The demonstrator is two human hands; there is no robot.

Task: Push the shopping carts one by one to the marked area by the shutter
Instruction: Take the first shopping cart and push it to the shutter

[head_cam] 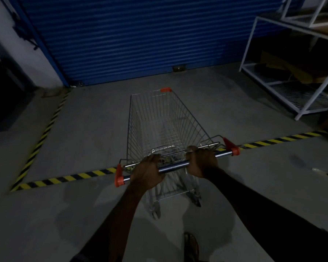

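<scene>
A wire shopping cart (159,121) with orange corner caps stands in front of me, its empty basket pointing toward the blue shutter (136,38). My left hand (147,171) grips the chrome handle bar (175,165) left of its middle. My right hand (202,160) grips the same bar right of its middle. The basket lies inside the area bordered by yellow-and-black floor tape (68,178), while the handle sits over the near tape line. The cart's rear wheels show below the handle.
A white metal shelf rack (299,76) with cardboard stands at the right, beside the shutter. A second tape line (45,129) runs along the left toward the shutter's frame. Dark objects sit at the far left wall. My sandalled foot (191,244) is on the grey concrete floor.
</scene>
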